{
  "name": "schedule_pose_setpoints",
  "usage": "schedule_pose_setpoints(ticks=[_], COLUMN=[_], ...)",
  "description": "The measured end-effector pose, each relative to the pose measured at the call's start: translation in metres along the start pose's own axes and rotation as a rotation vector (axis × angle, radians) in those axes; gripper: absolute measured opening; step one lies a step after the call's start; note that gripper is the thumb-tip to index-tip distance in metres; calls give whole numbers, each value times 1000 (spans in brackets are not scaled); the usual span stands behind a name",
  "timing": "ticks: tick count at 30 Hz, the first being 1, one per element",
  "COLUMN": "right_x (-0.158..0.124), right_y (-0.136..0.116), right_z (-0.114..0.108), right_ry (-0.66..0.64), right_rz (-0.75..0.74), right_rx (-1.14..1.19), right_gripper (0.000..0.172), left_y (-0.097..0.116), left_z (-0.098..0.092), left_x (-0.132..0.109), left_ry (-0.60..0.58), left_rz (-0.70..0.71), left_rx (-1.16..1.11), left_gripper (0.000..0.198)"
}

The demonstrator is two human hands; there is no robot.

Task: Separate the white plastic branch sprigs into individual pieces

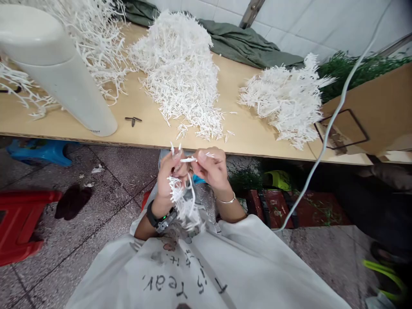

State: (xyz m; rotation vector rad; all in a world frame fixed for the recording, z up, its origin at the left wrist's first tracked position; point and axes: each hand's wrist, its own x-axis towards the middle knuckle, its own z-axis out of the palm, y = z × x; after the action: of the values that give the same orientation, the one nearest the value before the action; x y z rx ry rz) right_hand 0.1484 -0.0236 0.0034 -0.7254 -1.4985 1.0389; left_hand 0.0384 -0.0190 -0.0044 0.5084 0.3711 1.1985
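white sprig (188,160) spans left hand (166,178) to right hand (214,168).

Soft light brightens the table (247,137); the lower right is dark, perhaps blurred; the edges are stretched.

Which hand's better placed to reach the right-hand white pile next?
Right, I'd judge: the right hand is nearer the right-hand pile, while the left hand seems to hold the white bunch hanging below it.
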Motion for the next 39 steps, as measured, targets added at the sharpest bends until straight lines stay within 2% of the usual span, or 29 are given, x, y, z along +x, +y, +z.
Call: schedule_pose_setpoints(ticks=[2,4,7,9,11,13,15,18,19,20,22,23,24,26,28,30,32,33,37,39], right_x=[0,3,12,22,33,38,34,10,0,-11,-27,-33,-36,-37,-34,-31,-29,-29,-30,-30], right_y=[0,-5,-15,-17,-12,-7,-5,-16,-20,-23,-24,-22,-19,-12,-8,-10,-15,-17,-18,-16], right_z=[-1,-6,-21,-33,-47,-58,-60,-42,-33,-23,-8,-3,-1,-2,-7,-12,-14,-14,-12,-12], right_ry=[137,335,657,786,700,482,351,349,298,237,177,198,243,339,366,299,203,176,215,243], right_rz=[-32,-167,-383,-429,-338,-143,-15,-45,-62,-68,-70,-62,-49,-1,59,134,224,261,307,298], right_rx=[140,148,-82,-355,-713,-1025,-1122,-839,-707,-613,-513,-488,-462,-382,-275,-133,24,81,111,75], right_gripper=[46,44,38,27,14,22,26,26,30,31,21,20,26,35,35,38,50,50,19,18], left_y=[-2,-2,6,12,16,16,13,5,3,1,-3,-4,-6,-8,-10,-10,-8,-6,0,1], left_z=[3,3,3,6,9,12,11,7,5,3,-2,-4,-6,-8,-10,-10,-10,-10,-10,-9], left_x=[-4,-5,-3,-2,-3,-4,-4,-1,0,1,2,1,0,-2,-3,-4,-4,-4,-6,-7], left_ry=[-38,-25,-6,-19,-16,11,37,99,115,122,100,77,51,-11,-78,-131,-135,-122,-79,-69], left_rz=[-75,-70,-29,-83,-133,-84,37,219,259,284,303,301,302,313,318,343,410,454,615,621], left_rx=[-125,-200,-171,-123,-102,-92,-70,-1,24,46,89,121,165,286,419,516,593,638,857,916], left_gripper=[42,39,37,37,35,32,32,33,34,33,30,28,25,24,25,21,16,15,16,16])
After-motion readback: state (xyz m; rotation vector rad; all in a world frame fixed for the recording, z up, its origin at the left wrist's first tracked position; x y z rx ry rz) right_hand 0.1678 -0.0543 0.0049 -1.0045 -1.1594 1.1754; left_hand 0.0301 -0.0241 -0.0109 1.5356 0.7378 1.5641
